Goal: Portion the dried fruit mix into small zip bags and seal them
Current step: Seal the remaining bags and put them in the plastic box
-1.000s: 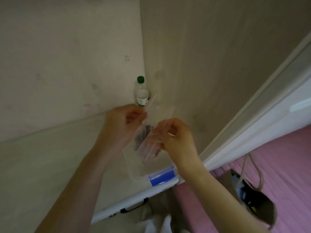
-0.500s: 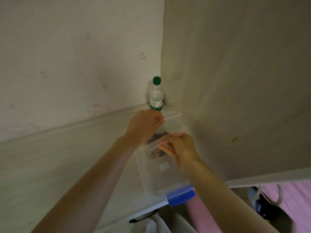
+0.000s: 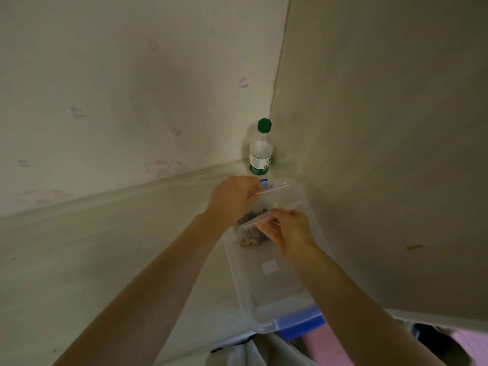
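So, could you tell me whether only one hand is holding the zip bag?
No, the left hand and right hand each pinch the top of the zip bag.

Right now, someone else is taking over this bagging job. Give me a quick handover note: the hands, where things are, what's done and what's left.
Hands: the left hand pinches the far zip strip of the small clear plastic zip bag, and the right hand pinches the near strip. The strips are apart, so the mouth is open.
Things: the brown dried fruit mix shows low in the bag, over the far end of the clear plastic tub with blue latches.
Done: this bag appears to be portioned.
Left: press the strips together to seal it. No other bags are in view.
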